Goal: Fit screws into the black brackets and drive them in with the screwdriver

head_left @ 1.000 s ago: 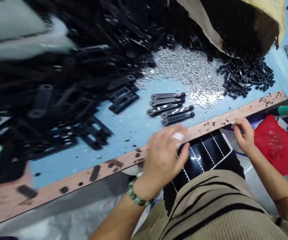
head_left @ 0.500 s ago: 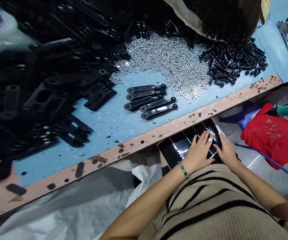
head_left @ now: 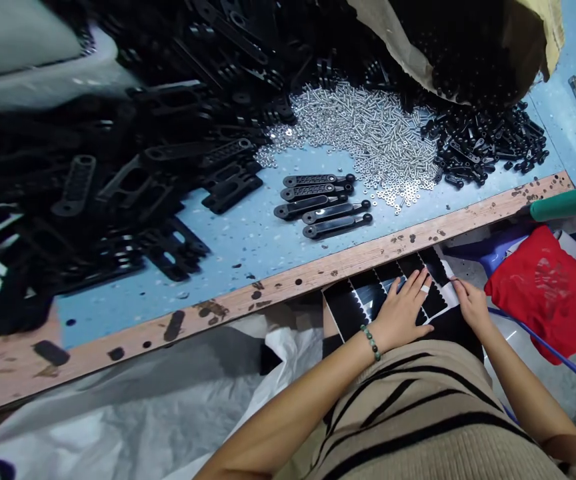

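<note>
A sheet of black adhesive strips [head_left: 342, 308] on white backing lies across my lap, partly under the table edge. My left hand [head_left: 402, 311] rests flat on it with fingers spread; a beaded bracelet circles the wrist and a white band wraps one finger. At the sheet's right side, my right hand [head_left: 474, 308] pinches the end of a black strip [head_left: 437, 268] between thumb and finger. White backing shows beside that strip. Above on the table, several black plastic arms [head_left: 337, 227] with ball ends lie side by side.
Behind the arms spreads a pile of silver screws and nuts [head_left: 368, 133]. Small black parts [head_left: 488, 143] lie to its right, and larger black plastic parts [head_left: 118, 160] heap up left. A wooden edge [head_left: 278, 283] borders the blue table. A green tool [head_left: 568, 200] and red cloth [head_left: 543, 293] are at right.
My right hand has moved right, away from my left hand, and now pinches the strip's end. My left hand stays on the sheet. The whole view has shifted slightly.
</note>
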A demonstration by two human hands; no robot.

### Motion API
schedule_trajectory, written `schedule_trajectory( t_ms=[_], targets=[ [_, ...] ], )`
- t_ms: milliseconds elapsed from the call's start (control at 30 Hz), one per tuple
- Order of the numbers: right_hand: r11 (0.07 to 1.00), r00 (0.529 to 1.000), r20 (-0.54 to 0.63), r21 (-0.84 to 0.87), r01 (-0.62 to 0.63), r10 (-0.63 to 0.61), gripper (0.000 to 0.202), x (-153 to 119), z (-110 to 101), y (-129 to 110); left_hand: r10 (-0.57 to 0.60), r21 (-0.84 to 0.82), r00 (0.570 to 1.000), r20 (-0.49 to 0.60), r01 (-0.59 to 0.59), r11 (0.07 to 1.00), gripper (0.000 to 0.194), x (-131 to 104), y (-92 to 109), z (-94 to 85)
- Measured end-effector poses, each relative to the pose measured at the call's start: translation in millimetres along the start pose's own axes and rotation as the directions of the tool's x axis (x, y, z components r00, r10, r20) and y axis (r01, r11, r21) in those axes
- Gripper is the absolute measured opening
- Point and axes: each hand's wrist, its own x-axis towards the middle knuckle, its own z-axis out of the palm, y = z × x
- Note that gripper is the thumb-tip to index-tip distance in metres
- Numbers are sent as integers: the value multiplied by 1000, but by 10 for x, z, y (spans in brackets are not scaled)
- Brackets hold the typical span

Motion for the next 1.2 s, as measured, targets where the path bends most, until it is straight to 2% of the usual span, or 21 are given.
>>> schedule_trajectory(
  t_ms=[67,100,167,200,267,300,333,367,467,533,633,733,767,800,833,900,933,967,1000,1100,1200],
  targets=[
    [991,991,-94,102,-83,93,47,44,-121,40,-11,-108,1000,2,11,994,90,-16,-41,-48],
    [989,987,-134,129,-69,86,46,68,-177,20,-22,-190,1000,-17,18,982,84,-21,-48,-90],
    [991,980,-185,102,90,-70,40,122,-253,-124,-48,-435,998,-45,24,900,65,-23,-19,-210],
    [976,961,-196,50,211,-197,36,155,-264,-245,-60,-589,998,-33,29,807,60,-19,15,-287],
    [896,882,-158,-87,435,-443,35,229,-235,-551,-66,-856,998,7,40,516,67,-9,102,-465],
    [848,843,-117,-147,509,-525,40,267,-203,-717,-75,-927,997,7,35,373,69,-7,144,-561],
    [810,815,-75,-196,553,-575,48,302,-169,-878,-102,-961,995,-18,11,277,67,-13,176,-657],
    [783,799,-38,-235,576,-600,56,334,-140,-1027,-153,-971,986,-70,-32,238,62,-28,195,-752],
    [751,784,59,-251,610,-618,71,412,-138,-1369,-300,-931,920,-253,-147,334,41,-151,172,-1004],
    [752,771,84,-175,635,-631,67,458,-198,-1542,-342,-891,881,-326,-166,422,35,-283,117,-1128],
    [734,732,94,-22,679,-674,42,531,-266,-1815,-322,-822,865,-384,-162,545,33,-493,43,-1243],
    [670,643,195,142,729,-741,9,611,-223,-2091,-291,-744,848,-442,-166,647,38,-668,-41,-1339],
    [663,630,209,202,721,-748,5,641,-192,-2164,-293,-710,831,-472,-162,685,39,-711,-90,-1385],
    [671,642,196,260,695,-741,8,676,-160,-2222,-298,-662,804,-514,-152,734,40,-741,-156,-1442],
    [688,679,159,316,653,-717,9,716,-129,-2268,-302,-592,765,-568,-125,796,40,-757,-241,-1510],
    [726,781,67,425,541,-621,8,816,-74,-2327,-284,-382,672,-684,1,924,39,-737,-463,-1664],
    [740,827,32,466,484,-561,10,878,-50,-2347,-251,-253,646,-721,92,963,38,-705,-589,-1740],
    [757,862,21,490,432,-506,14,945,-26,-2364,-221,-136,651,-726,178,975,37,-664,-713,-1807],
    [775,887,29,499,387,-461,16,1017,0,-2379,-195,-40,681,-706,237,971,36,-619,-826,-1859],
    [827,930,103,499,259,-354,15,1228,97,-2418,-164,115,773,-613,292,950,34,-535,-1024,-1918],
    [832,947,176,538,135,-267,18,1369,225,-2469,-140,153,780,-609,290,945,35,-612,-1002,-1876]
  ],
)
